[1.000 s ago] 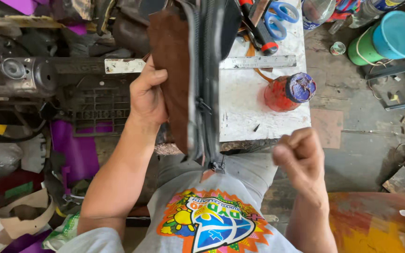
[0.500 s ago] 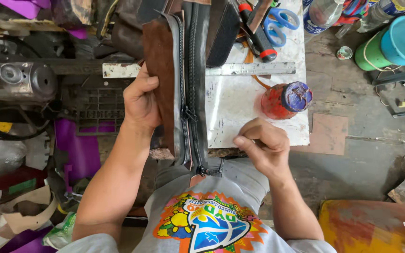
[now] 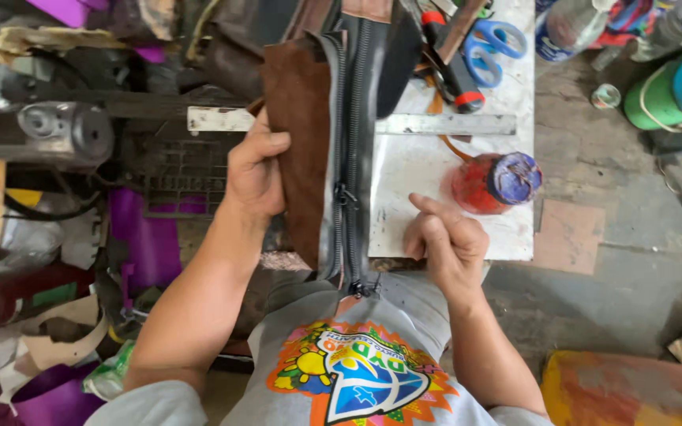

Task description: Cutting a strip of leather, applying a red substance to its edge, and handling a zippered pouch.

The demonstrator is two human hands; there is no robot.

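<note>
step: leather piece with a zipper being handled at the bench — looks like fitting or checking the zipper along the edge, judged from the grip
left hand [image 3: 256,170]: fingers clenched on the left edge of the brown leather [image 3: 301,134], thumb on top, holding it up off the bench
leather: hangs lengthwise from the top of the view down toward the person's lap, partly over the white work slab [image 3: 436,189]
zipper [image 3: 350,158]: dark, runs along the right side of the leather; slider sits about mid-length, tail end near the shirt
right hand [image 3: 445,241]: just right of the zipper, over the slab edge — fingers loosely curled, index raised; cannot tell if it pinches anything small
next move calls for: right hand back onto the zipper tape or slider while the left keeps the leather taut — my read only
nearby: steel ruler [image 3: 444,124] across the slab, red glue jar [image 3: 492,183] with blue lid, blue scissors [image 3: 489,46] at the far end
</note>
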